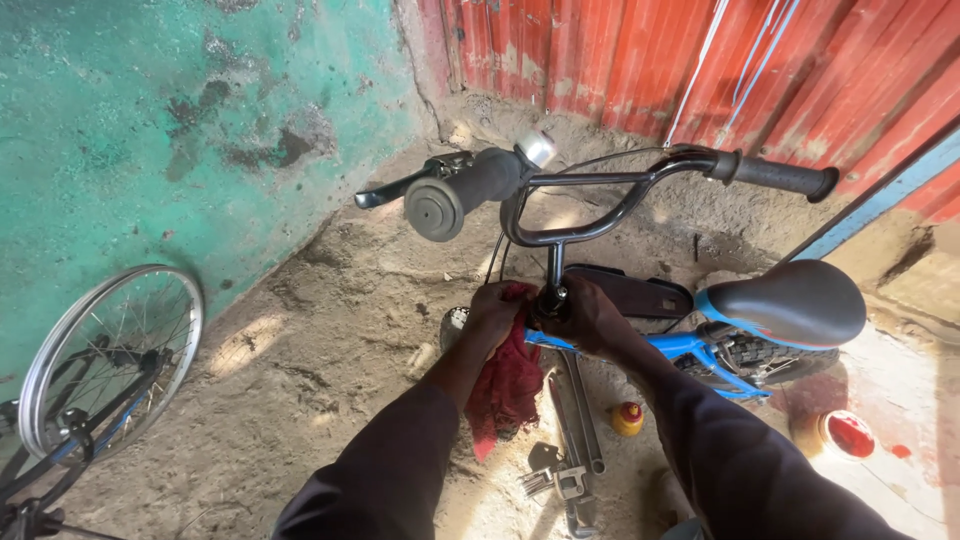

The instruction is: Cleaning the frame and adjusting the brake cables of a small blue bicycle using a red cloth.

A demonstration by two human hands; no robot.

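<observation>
From the head camera, the left hand (495, 305) grips a crumpled red rag (505, 385) against the black metal stem (553, 290) of a blue bicycle (700, 345). The right hand (590, 312) wraps the stem's base. Curved handlebars (600, 200) carry ribbed rubber grips. Steel wrenches (570, 470) lie on the gritty dirt floor (320, 350).

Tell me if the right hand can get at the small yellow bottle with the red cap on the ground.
Probably yes. The right hand grips the bicycle's stem, and the yellow bottle stands below it on open dirt beside the wrenches. Nothing visible blocks the way down, though the hand would have to let go first.
</observation>
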